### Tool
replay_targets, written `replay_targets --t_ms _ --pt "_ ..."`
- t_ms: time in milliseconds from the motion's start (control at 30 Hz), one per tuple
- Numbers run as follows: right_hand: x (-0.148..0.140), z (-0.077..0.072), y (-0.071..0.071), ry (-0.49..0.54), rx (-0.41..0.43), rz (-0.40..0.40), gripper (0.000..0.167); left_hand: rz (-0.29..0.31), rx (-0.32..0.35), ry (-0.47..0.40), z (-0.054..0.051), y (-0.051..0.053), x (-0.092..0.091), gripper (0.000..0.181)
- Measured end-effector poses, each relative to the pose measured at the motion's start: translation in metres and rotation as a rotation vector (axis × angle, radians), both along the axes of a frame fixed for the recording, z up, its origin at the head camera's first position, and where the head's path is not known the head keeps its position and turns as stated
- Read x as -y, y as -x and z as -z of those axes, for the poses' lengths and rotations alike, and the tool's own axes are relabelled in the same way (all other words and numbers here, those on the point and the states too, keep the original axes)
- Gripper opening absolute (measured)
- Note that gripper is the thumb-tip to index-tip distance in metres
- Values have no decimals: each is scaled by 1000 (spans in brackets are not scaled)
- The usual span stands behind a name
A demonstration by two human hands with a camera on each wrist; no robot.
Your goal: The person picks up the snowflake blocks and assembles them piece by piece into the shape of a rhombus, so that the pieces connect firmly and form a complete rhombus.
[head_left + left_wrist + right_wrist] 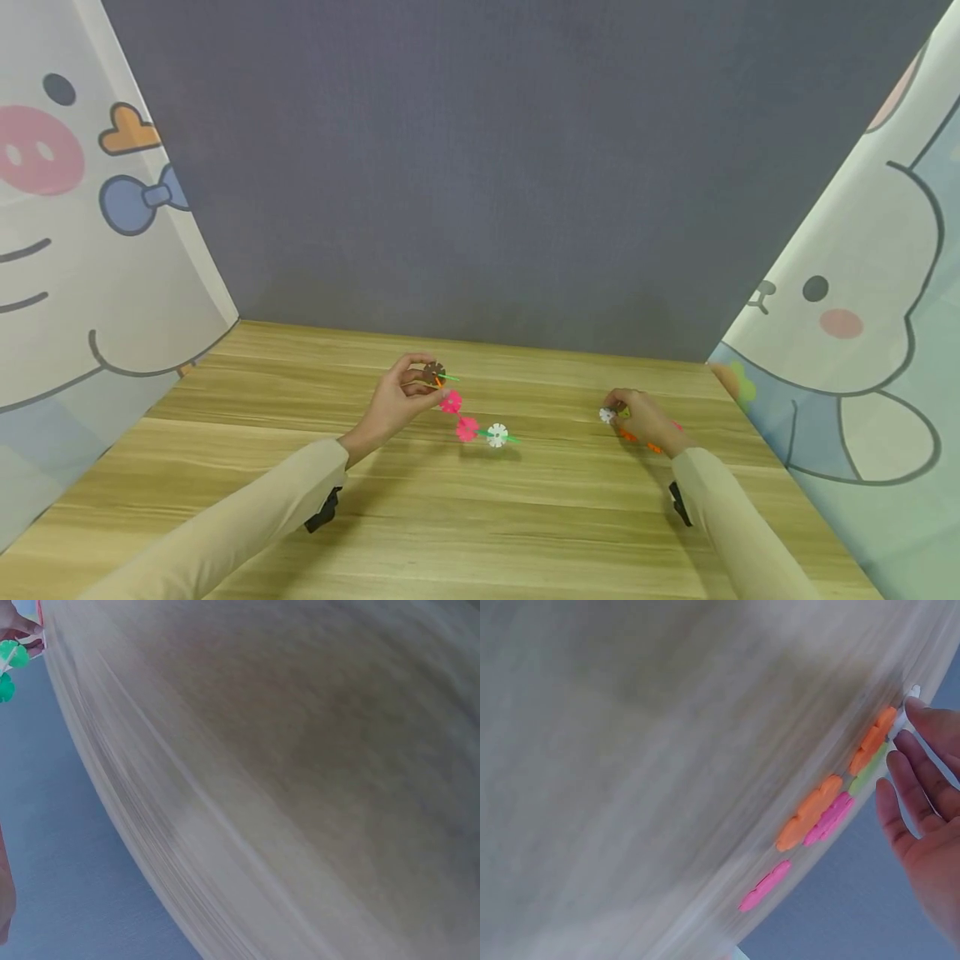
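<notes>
My left grip point(397, 400) is holding a chain of bright, notched plastic rounds point(467, 429) over the brown wooden bench point(480, 525); my right grip point(643, 419) is pinching a white notched plastic disc point(606, 415). I'm guessing gentle squeezing works best.

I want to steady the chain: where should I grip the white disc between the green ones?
Probably its upper rim, from above: the white disc faces the head camera; green discs, nearly edge-on, flank it left and right, leaving its top bare.

No readable text, labels, brands, numbers or signs in any view
</notes>
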State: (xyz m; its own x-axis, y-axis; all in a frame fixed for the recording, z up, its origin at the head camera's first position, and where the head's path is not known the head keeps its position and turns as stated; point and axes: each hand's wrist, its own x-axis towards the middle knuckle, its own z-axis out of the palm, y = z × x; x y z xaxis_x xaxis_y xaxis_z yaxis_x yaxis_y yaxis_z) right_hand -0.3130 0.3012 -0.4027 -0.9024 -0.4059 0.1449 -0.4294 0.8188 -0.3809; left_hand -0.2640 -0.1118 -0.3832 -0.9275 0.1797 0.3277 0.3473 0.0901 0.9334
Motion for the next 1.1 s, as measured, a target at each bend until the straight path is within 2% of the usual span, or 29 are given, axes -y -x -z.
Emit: replay_targets --t_ms 267,500,667,767,1033,1100 --pt "1 -1 0 34 -39 -2 16 1 1 -9 3 1 0 52" --pt "-1 -6 -2 68 -50 2 14 15 28 -9 -19 -16 -2 49" --pt "-3 -10 -2 86 -4 11 12 17 18 -14 -18 -16 -1 48" --pt "-2 -12 -3 102 -3 9 10 16 19 -10 -18 -15 -1 47" --pt "8 -16 -6 226 8 69 11 31 45 -19 -19 -15 -1 48" --pt "12 -16 -7 269 -3 62 11 32 48 -20 -19 -15 -1 48"
